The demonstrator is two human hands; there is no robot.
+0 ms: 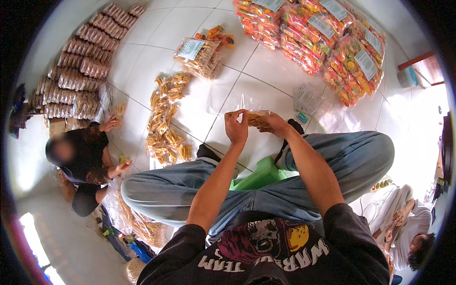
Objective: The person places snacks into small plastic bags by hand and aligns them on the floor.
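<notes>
My right hand (pixel 276 124) grips a small packet of golden-brown stick snacks (pixel 258 119), its fingers wrapped around the far end. Close beside it, my left hand (pixel 237 128) pinches the edge of a clear plastic bag (pixel 242 102) with thumb and forefinger. The bag spreads out just beyond both hands, over the white tiled floor, and its outline is hard to make out. Left of my hands lies a long pile of similar snack packets (pixel 162 117). A larger filled bag with a printed label (pixel 197 57) lies farther off, next to a few orange-red packets (pixel 217 35).
Stacked bags of red-orange snacks (pixel 310 35) stand at the far right. Loose printed labels (pixel 308 98) and clear plastic (pixel 338 115) lie nearer. Brown packets (pixel 78 67) line the left wall. A green plastic stool (pixel 260 174) is between my legs. One person sits left, another right.
</notes>
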